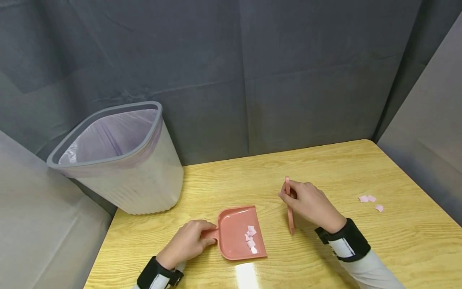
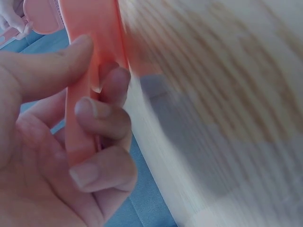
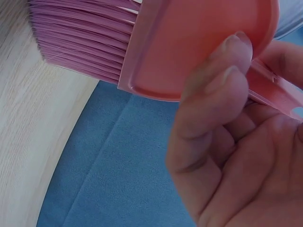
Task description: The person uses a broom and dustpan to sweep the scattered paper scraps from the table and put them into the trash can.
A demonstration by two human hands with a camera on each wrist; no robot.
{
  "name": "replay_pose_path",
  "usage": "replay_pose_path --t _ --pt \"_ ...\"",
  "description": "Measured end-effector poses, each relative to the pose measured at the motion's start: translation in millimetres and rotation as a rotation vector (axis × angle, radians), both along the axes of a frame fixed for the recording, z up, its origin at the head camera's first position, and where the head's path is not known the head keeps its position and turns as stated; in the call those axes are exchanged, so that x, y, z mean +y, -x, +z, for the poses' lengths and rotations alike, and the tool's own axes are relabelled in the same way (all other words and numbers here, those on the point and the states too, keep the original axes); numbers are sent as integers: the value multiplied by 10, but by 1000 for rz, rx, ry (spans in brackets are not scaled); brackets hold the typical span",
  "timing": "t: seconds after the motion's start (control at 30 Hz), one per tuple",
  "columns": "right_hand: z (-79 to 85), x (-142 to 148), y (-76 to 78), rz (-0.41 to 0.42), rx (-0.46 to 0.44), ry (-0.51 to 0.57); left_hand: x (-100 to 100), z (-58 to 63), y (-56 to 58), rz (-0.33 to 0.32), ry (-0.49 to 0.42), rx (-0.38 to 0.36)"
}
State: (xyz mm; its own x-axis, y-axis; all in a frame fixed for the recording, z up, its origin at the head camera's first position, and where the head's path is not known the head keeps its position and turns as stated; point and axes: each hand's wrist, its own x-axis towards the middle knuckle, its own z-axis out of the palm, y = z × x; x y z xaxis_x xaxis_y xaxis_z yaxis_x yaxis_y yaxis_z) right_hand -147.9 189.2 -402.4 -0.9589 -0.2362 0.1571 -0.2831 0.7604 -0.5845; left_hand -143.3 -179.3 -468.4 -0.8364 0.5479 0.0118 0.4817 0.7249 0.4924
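My left hand (image 1: pixel 188 243) grips the short handle of a pink dustpan (image 1: pixel 236 224), which lies on the table with its straight edge facing right. Several small pale pink paper scraps (image 1: pixel 250 233) lie in the pan near that edge. In the left wrist view, thumb and fingers curl round the handle (image 2: pixel 80 118). To the right of the pan, my right hand (image 1: pixel 313 202) holds a pink hand brush (image 1: pixel 290 212) upright, seen edge-on. The right wrist view shows the brush's mauve bristles (image 3: pixel 85 38) and the fingers pinching its pink body.
At the back left stands a whitish waste bin (image 1: pixel 144 180) with a grey rim and a translucent purple liner (image 1: pixel 112 132). Three pink paper scraps (image 1: pixel 371 199) lie on the wooden table (image 1: pixel 223 180) at the right. Dark cloth (image 1: pixel 288 80) hangs behind.
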Motion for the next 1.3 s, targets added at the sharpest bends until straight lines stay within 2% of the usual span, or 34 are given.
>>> replay_pose_path --t 0.33,0.47,0.6,0.93,1.3 --pt "-5 19 15 18 -31 40 -18 52 16 24 -31 31" --pt "-8 24 15 25 -35 50 -49 113 45 37 -44 54" --pt "-5 26 12 34 -43 59 -87 232 85 47 -66 97" --pt "-8 17 14 63 -55 76 -255 624 145 92 -126 213" --pt "-5 31 13 62 -68 89 -507 1269 157 136 -178 372"
